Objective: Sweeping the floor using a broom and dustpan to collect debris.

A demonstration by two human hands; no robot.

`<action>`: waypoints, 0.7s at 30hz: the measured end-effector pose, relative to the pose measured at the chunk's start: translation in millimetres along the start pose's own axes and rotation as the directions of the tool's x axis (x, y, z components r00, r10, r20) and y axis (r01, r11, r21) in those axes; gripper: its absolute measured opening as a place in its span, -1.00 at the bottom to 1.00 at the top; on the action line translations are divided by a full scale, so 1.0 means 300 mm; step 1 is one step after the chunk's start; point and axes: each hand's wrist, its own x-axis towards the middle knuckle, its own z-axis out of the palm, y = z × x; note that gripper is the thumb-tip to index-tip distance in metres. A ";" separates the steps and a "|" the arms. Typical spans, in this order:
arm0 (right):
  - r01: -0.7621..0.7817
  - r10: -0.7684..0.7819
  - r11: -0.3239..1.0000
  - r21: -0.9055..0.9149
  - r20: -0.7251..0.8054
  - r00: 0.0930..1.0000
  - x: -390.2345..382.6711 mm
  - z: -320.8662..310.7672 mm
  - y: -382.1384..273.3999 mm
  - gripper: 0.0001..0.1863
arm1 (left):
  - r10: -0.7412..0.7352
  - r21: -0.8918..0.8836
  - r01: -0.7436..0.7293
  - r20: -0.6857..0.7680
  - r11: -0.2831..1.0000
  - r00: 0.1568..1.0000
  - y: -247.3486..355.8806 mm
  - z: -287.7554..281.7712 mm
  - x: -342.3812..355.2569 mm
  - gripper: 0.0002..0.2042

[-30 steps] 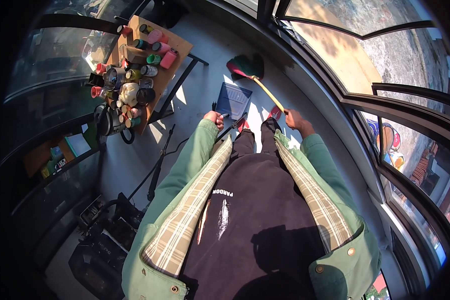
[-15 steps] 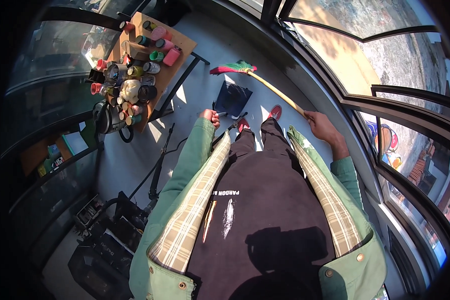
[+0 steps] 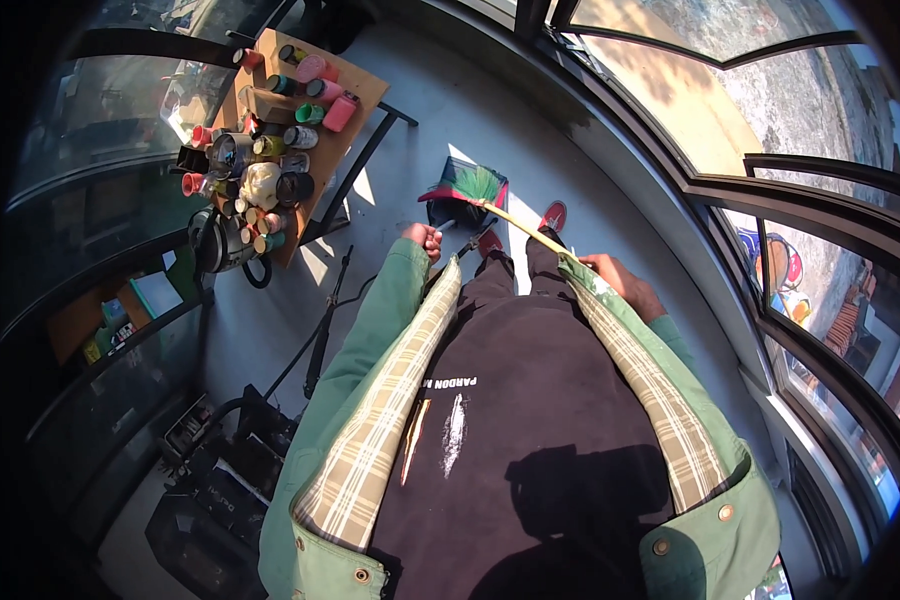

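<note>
My left hand [image 3: 423, 240] is closed round the handle end of a dark blue dustpan [image 3: 454, 213], which rests by the floor in front of my feet. My right hand [image 3: 625, 285] grips the yellow stick of a broom [image 3: 525, 229], partly hidden behind my open green jacket. Green and red bristles [image 3: 477, 185] lie over the dustpan's opening and cover much of it. Too small to make out is any dirt in the pan.
A wooden table [image 3: 362, 88] crowded with jars and paint pots stands at the far left. Black equipment [image 3: 205, 520] with a thin pole sits at lower left. Red shoes [image 3: 554, 216] are near the dustpan. Glass windows with dark frames [image 3: 820, 240] line the right.
The broom head has come down and nearer, from beyond the dustpan to over it. My right hand has moved left and toward me; my left hand stays in about the same place.
</note>
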 end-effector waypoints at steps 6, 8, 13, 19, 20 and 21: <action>-0.226 0.248 0.846 0.483 0.018 0.969 -0.211 -0.037 -0.100 -0.61 | 0.019 -0.069 -0.020 -0.024 0.997 1.000 -0.027 -0.018 -0.028 -0.84; -0.175 0.198 0.915 0.365 -0.028 0.980 -0.172 -0.083 -0.072 -0.62 | 0.055 -0.078 -0.056 -0.018 0.995 0.998 -0.031 -0.027 -0.038 -0.83; 0.052 -0.164 0.957 -0.284 -0.388 0.907 0.001 -0.162 0.075 -0.57 | 0.080 -0.033 -0.081 -0.043 0.996 0.996 -0.027 -0.026 -0.037 -0.83; -0.278 0.251 0.958 -0.067 -0.275 0.928 0.198 -0.172 0.151 -0.54 | 0.086 0.011 -0.086 -0.021 0.996 0.996 -0.048 -0.034 -0.003 -0.81; -0.279 0.258 0.957 -0.075 -0.214 0.942 0.200 -0.149 0.162 -0.54 | 0.088 0.020 -0.088 -0.026 0.996 0.996 -0.048 -0.037 0.004 -0.82; -0.253 0.243 0.966 -0.056 -0.144 0.959 0.190 -0.122 0.173 -0.54 | 0.084 0.018 -0.084 -0.044 0.996 0.995 -0.047 -0.036 0.011 -0.82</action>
